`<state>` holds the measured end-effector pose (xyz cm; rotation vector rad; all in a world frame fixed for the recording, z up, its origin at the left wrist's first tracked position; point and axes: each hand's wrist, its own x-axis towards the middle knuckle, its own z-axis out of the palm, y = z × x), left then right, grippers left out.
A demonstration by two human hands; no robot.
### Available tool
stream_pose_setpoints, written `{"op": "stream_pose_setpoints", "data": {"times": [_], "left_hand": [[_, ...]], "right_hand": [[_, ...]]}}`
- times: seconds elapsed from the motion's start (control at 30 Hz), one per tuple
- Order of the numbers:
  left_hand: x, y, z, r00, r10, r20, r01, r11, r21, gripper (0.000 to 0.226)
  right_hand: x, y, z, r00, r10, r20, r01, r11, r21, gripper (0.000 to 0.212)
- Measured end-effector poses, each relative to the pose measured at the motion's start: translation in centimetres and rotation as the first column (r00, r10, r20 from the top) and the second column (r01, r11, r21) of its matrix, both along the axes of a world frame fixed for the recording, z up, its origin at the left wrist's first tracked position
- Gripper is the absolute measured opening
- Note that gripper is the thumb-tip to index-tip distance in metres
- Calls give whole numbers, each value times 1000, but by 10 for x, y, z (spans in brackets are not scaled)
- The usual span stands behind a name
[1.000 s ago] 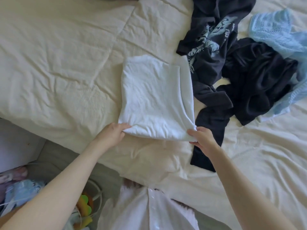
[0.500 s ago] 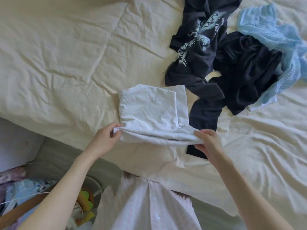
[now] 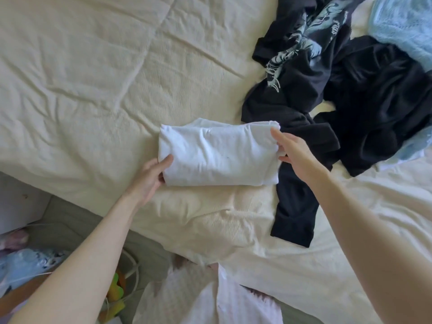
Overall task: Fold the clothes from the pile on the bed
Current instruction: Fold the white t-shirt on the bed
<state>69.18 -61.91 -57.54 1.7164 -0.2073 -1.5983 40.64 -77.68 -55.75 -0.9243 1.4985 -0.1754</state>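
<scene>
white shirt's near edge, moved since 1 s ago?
Yes. The white shirt's near edge was folded up and away, toward the black graphic tee; now a shorter bundle.

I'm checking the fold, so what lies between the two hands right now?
In the head view, the folded white garment spans the whole stretch, with the left hand at one end and the right hand at the other.

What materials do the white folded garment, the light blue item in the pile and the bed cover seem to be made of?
White folded garment: probably cotton jersey, matte; soft rounded folds, fine creases.
Light blue item: seems a knit or lace-like fabric; its surface looks fuzzy and textured, though blurred.
Bed cover: likely a quilted cotton or blend, matte cream; stitched seam lines, crinkled texture.
</scene>
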Motion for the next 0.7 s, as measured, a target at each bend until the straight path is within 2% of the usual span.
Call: {"op": "stream_pose_setpoints", "data": {"times": [0.07, 0.13, 0.23, 0.37, 0.43, 0.5, 0.57, 0.63, 0.7], "left_hand": [[0, 15, -6, 995, -1, 99, 6, 999, -44, 16], [-1, 18, -6, 950, -82, 302, 119, 987, -106, 17], [-10, 15, -1, 828, -118, 549, 232, 962, -142, 30], [-28, 15, -3, 633, -37, 773, 136, 989, -64, 36], [-36, 15, -10, 608, -80, 790, 91, 995, 31, 34], [-38, 13, -15, 627, -120, 769, 48, 992, 116, 31], [-37, 11, -16, 629, -139, 765, 45, 989, 143, 30], [-36, 11, -15, 624, -155, 766, 54, 986, 155, 28], [-37, 15, -15, 634, -150, 759, 33, 985, 167, 30]], "right_hand": [[-9, 9, -4, 993, 112, 21, -110, 991, -77, 12], [-12, 13, -9, 991, 127, -41, -133, 976, -171, 6], [-2, 15, -12, 998, 4, -65, -23, 956, -292, 4], [16, 9, -20, 985, -153, -80, 117, 932, -343, 6], [23, 5, -28, 977, -143, -156, 89, 945, -314, 6], [29, 2, -32, 966, -141, -216, 75, 955, -288, 8], [32, 4, -33, 958, -147, -247, 61, 945, -322, 18], [31, 16, -28, 950, -89, -298, -57, 892, -449, 34], [29, 36, -25, 916, 33, -400, -278, 770, -574, 46]]}}
